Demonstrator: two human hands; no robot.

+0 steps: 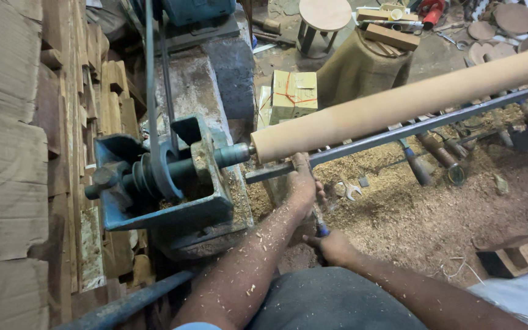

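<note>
A long pale wooden cylinder is mounted on a lathe, its left end against the headstock spindle. My left hand rests on the metal tool rest bar just under the cylinder's left end, fingers wrapped over a turning tool's shaft. My right hand grips the blue-handled end of that turning tool, close to my lap. Wood chips cling to both forearms.
The blue headstock with belt and pulley sits left. Sawdust covers the floor; several chisels and a wrench lie there. A cardboard box, a stool and wood planks stand behind.
</note>
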